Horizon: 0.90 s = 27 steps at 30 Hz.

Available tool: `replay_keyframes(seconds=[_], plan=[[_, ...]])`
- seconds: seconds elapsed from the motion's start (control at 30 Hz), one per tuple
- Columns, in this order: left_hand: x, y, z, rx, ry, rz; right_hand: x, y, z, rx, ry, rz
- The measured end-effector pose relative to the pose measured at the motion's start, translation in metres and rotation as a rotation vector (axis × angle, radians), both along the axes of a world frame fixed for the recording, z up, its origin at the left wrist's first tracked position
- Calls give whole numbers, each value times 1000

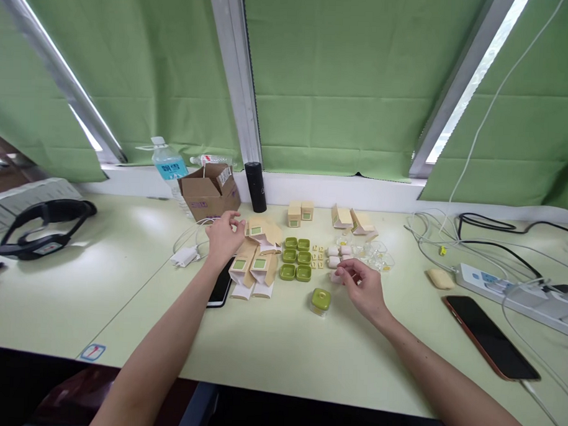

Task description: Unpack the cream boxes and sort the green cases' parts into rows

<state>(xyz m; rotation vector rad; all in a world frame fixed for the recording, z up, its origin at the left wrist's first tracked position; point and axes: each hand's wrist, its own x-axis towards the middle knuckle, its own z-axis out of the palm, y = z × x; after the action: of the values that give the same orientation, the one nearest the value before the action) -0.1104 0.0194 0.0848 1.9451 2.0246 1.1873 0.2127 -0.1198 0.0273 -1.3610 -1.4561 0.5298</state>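
Left grip (225, 234) at paper cartons (239, 265), hold unclear; right grip (361, 289) narrow, beside white cylinders (333, 262). Cardboard box (208, 203) just beyond left grip; bench (265, 349) extends nearward from both.

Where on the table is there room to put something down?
There's a big bare patch between the green-topped container and the front edge of the table. Another lies between the black headset and the white charger. It's crowded around the paper boxes and green pieces, and around the power strip on the right.
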Motion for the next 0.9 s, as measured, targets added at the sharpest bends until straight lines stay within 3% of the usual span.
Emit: replay_keyframes(seconds=[0.07,0.13,0.27,0.37,0.53,0.67,0.8,0.9], plan=[[16,-19,8,138,-24,-107,-4,-3,-1,41,-74,9],[36,-43,12,157,-63,-316,-7,-7,-2,97,-181,48],[72,-89,1,-10,-48,-748,-10,-13,-2,241,-399,181],[87,-111,-18,-158,-35,-922,-9,-15,1,310,-522,276],[95,-126,-53,-275,-67,-960,-10,-14,0,300,-598,357],[103,-130,-74,-270,-57,-933,-14,-12,-7,312,-554,338],[111,-128,-84,-199,-27,-891,-17,-13,-13,331,-560,283],[113,-124,-86,-168,-13,-868,-18,-14,-13,231,-478,263]])
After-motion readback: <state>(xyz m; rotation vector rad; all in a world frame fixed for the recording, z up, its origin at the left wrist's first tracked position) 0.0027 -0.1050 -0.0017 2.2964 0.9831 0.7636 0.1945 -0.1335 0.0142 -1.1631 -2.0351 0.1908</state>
